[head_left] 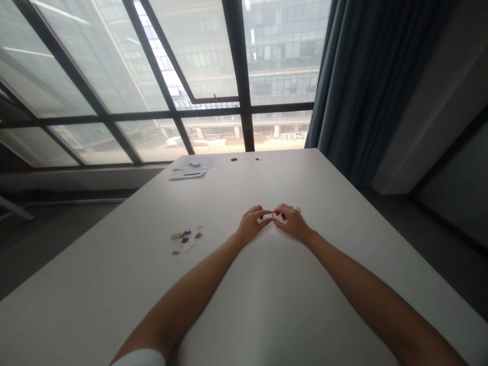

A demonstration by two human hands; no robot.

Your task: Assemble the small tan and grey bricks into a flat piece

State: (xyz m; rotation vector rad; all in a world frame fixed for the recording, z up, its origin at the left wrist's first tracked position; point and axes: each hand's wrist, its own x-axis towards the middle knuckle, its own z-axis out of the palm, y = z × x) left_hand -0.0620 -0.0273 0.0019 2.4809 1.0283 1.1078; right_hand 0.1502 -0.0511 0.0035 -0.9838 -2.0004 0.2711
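Note:
Between the fingertips of both hands is a small yellowish piece (272, 215), too small to name more exactly. My left hand (251, 222) pinches it from the left with thumb and forefinger. From the other side my right hand (291, 222) closes its thumb and fingers on the same piece. Just behind the right hand's knuckles lie pale yellowish pieces (298, 209), partly hidden by that hand. Left of the hands, a loose group of small dark and cream pieces (185, 240) is scattered on the white table (244, 284), with a tan piece (176, 236) among them.
Papers (187, 173) with small items on them lie at the table's far left corner. A dark round spot (234, 159) and a small dark-and-white item (257, 159) are near the far edge. Beyond stand windows (206, 51) and a blue curtain (354, 91).

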